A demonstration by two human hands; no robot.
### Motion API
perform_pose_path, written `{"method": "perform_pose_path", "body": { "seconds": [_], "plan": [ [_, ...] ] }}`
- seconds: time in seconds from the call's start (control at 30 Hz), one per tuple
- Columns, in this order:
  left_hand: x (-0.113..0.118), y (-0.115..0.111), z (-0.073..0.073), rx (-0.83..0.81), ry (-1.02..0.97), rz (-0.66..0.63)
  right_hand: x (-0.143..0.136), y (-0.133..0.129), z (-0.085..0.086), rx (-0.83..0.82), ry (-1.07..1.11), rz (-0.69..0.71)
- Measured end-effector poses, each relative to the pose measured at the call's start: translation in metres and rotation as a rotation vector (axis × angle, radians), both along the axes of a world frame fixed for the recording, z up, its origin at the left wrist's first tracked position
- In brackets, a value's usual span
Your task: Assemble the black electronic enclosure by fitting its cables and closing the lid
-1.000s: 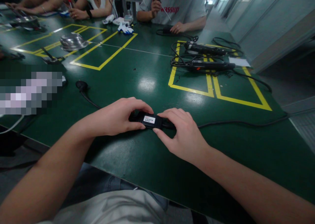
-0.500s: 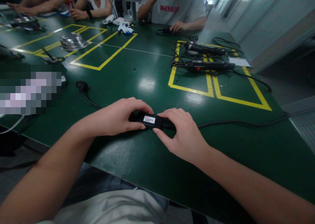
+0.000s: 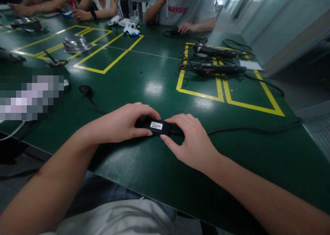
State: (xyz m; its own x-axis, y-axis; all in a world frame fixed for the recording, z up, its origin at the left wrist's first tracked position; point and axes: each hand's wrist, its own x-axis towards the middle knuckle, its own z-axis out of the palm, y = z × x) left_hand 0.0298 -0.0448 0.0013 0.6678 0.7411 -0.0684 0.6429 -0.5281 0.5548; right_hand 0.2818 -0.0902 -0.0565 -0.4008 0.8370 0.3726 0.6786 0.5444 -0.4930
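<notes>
We see the fingers (image 3: 143, 133) of our left hand (image 3: 122, 123) and right hand (image 3: 194, 140) clamped front and back on a black box (image 3: 166, 127) with a white label (image 3: 156, 125), toward the bench's (image 3: 144, 162) near edge. From our right hand a black cable (image 3: 244, 128) runs to the right edge; beyond our left wrist lies a plug (image 3: 86, 89), with black tools (image 3: 219, 69) farther out near the right edge.

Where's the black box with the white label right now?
In the head view, the black box is just below centre, held by the left hand at its left and the right hand at its right; the plug lies farther left.
</notes>
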Motion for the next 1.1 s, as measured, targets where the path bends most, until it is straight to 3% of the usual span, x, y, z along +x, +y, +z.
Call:
{"method": "perform_pose_path", "body": {
  "seconds": [1.1],
  "plan": [
    [0.0009, 0.0006, 0.0003, -0.001, 0.0, -0.003, -0.0005, 0.0003, -0.0002, 0.017, -0.021, 0.014]
  ]
}}
